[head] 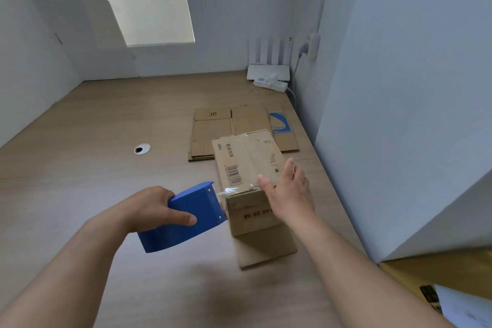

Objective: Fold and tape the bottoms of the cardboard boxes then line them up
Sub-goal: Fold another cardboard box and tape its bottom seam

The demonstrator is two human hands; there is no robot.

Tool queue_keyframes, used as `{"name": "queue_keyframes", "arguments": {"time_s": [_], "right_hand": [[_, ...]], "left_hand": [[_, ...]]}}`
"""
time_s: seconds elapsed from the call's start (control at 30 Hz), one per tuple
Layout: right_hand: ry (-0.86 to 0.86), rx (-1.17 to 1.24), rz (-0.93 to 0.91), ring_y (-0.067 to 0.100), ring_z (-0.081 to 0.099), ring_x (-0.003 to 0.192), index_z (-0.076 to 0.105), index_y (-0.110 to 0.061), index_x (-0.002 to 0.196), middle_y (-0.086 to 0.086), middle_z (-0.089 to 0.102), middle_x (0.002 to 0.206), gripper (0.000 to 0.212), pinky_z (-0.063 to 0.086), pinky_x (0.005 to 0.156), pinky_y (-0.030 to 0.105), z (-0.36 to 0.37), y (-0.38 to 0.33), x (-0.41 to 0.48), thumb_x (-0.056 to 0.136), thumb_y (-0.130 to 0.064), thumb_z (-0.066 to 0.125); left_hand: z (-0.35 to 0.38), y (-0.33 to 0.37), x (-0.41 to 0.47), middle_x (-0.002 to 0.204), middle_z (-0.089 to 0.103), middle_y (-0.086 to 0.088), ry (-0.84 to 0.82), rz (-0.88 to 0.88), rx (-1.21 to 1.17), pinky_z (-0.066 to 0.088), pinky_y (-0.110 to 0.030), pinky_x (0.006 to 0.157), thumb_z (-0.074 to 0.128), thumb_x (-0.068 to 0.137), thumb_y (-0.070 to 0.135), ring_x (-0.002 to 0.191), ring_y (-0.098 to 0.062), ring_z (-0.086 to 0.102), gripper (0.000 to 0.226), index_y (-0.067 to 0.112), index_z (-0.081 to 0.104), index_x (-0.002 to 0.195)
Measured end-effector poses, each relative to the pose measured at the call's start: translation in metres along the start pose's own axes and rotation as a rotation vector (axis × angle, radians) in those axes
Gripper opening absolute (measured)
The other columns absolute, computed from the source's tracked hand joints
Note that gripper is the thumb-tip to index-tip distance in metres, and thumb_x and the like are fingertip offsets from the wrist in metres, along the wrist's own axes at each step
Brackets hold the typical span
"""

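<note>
With my left hand (151,208) I grip the blue tape dispenser (186,218), its mouth at the near end of the cardboard box (239,160), where clear tape (229,190) runs onto the top seam. The box sits toward the right edge of the desk (93,141), just in front of the flattened cardboard stack (213,136), its long axis running from me toward the far edge. My right hand (287,192) lies open on its near right top edge, fingers straight, pointing away.
</note>
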State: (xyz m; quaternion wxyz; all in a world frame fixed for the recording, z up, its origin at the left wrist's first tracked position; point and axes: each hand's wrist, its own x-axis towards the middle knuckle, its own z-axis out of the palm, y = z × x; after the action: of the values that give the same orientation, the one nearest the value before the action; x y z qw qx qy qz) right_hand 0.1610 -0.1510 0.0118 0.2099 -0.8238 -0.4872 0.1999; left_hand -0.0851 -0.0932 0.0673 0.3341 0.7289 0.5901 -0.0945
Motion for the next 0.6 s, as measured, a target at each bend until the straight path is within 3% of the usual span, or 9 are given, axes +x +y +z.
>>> {"name": "queue_keyframes", "arguments": {"time_s": [0.13,0.23,0.43,0.6], "right_hand": [[0.006,0.022,-0.002,0.029,0.020,0.139,-0.006,-0.011,0.151,0.012,0.011,0.155,0.087,0.024,0.112,0.041,0.002,-0.003,0.001,0.092,-0.060,0.037],[0.008,0.022,-0.003,0.030,0.020,0.139,-0.006,-0.012,0.151,0.012,0.011,0.155,0.088,0.024,0.112,0.041,0.004,-0.002,0.001,0.092,-0.059,0.038],[0.003,0.025,-0.010,0.029,0.021,0.139,-0.006,-0.011,0.151,0.013,0.012,0.154,0.088,0.026,0.113,0.042,0.004,-0.005,0.001,0.093,-0.058,0.040],[-0.010,0.027,0.015,0.029,0.021,0.139,-0.006,-0.009,0.151,0.014,0.014,0.154,0.089,0.024,0.113,0.041,0.001,-0.011,-0.001,0.093,-0.057,0.042]], "left_hand": [[-0.015,-0.008,-0.008,0.082,0.071,0.001,-0.023,-0.029,-0.112,0.044,-0.026,0.064,0.069,0.052,0.059,0.076,-0.017,0.066,0.051,0.020,0.066,0.084],[-0.021,-0.008,-0.002,0.086,0.072,0.002,-0.071,-0.069,-0.093,0.048,-0.032,0.076,0.069,0.049,0.063,0.083,-0.018,0.067,0.057,0.021,0.069,0.088],[-0.024,0.008,0.015,0.097,0.067,0.002,-0.163,-0.207,0.045,0.045,-0.037,0.093,0.072,0.068,0.063,0.092,-0.019,0.063,0.051,0.021,0.064,0.094],[-0.037,0.031,0.018,0.099,0.062,0.002,-0.107,-0.231,0.177,0.042,-0.033,0.084,0.071,0.069,0.063,0.095,-0.019,0.058,0.045,0.023,0.059,0.086]]}}
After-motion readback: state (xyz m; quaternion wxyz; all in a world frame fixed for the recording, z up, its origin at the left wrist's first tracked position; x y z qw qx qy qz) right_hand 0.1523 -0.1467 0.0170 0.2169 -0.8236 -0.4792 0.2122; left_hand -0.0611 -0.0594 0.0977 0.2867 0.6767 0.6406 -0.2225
